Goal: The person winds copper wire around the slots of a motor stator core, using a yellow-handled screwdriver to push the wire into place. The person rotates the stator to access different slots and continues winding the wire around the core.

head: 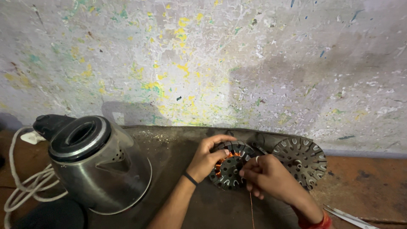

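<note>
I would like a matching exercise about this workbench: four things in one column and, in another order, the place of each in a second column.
Things:
1. shiny steel electric kettle
2. round slotted metal disc with copper winding
3. second round slotted metal disc, bare
4. white power cord

Places:
A. far left edge, looped
B. between the left hand and right hand
C. left of the hands, lying tilted
D. right of the hands

Pairs: 1-C, 2-B, 3-D, 4-A
</note>
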